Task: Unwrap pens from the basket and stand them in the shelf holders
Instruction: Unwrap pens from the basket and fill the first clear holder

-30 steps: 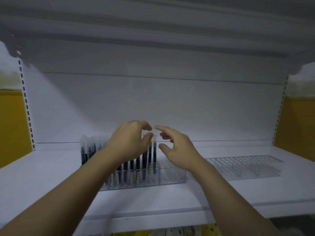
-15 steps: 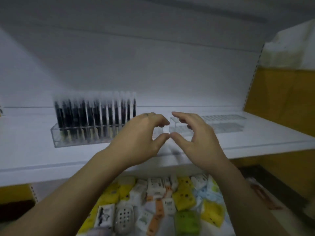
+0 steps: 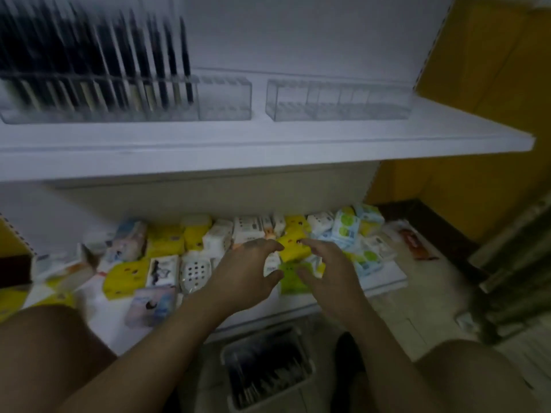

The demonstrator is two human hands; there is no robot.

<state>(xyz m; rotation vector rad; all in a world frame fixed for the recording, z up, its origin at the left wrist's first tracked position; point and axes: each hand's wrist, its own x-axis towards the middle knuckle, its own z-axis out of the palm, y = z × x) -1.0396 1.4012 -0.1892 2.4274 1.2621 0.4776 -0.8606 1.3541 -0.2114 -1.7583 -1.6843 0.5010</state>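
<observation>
The left hand (image 3: 247,272) and right hand (image 3: 331,269), fingers loosely curled, apart and empty, hang above the floor basket (image 3: 277,397) of wrapped pens (image 3: 262,371), likely light, stiff, film-slick, best pinched mid-barrel for the clear holder (image 3: 337,99) on the shelf (image 3: 268,144).

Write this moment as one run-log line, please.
left hand: empty, fingers curved | right hand: empty, fingers curved | basket: on floor, below hands | left holder: pens standing, right end bare | right holder: empty
</observation>
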